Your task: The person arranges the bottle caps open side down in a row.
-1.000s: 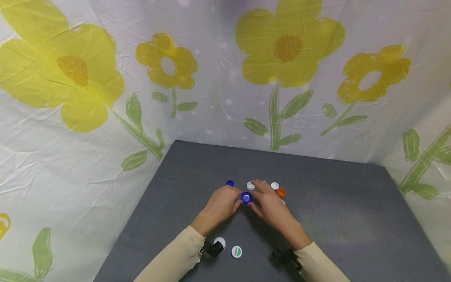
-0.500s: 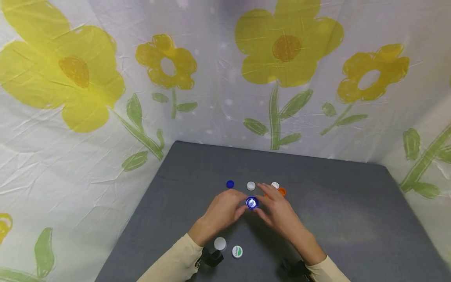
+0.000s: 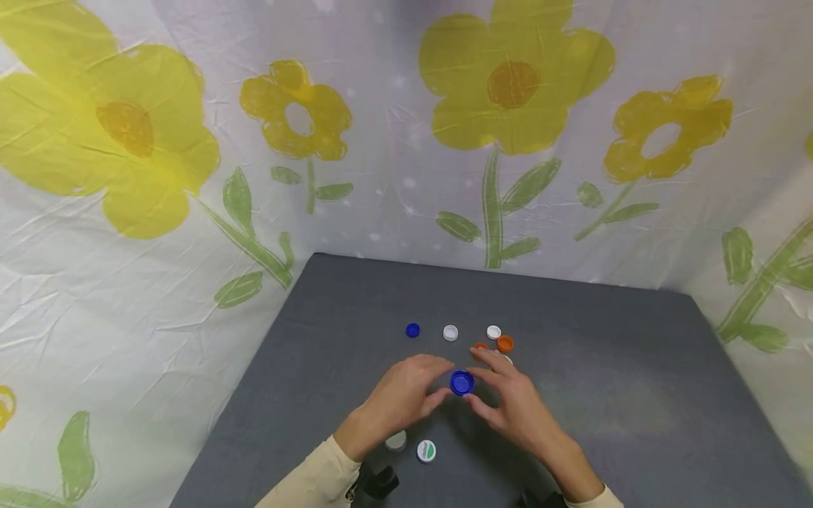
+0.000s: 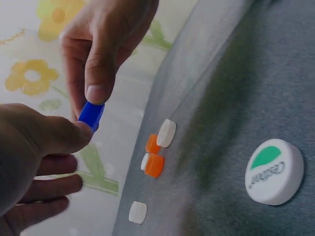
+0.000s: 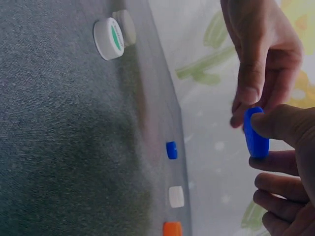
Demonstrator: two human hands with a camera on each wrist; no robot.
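Between both hands a blue bottle cap (image 3: 461, 382) is held up above the grey table, its round face toward the head camera. My left hand (image 3: 406, 391) pinches its left side with thumb and forefinger. On the opposite side, the thumb and forefinger of my right hand (image 3: 517, 402) pinch it too. In the left wrist view the blue cap (image 4: 91, 115) appears edge-on, a thumb overlapping it from each side. The right wrist view shows the blue cap (image 5: 256, 132) under the right thumb, with the left thumb tip right at its upper edge.
Beyond the hands lie a smaller blue cap (image 3: 413, 330), white caps (image 3: 450, 332) and orange caps (image 3: 504, 343), one partly behind the right fingers. Nearer me are a white cap with a green mark (image 3: 426, 451) and a plain pale cap (image 3: 396, 441). Flowered cloth (image 3: 381, 141) hangs behind the table.
Both hands have drawn the blue cap toward me and slightly right. The smaller blue cap and several others beyond the hands are now less covered.
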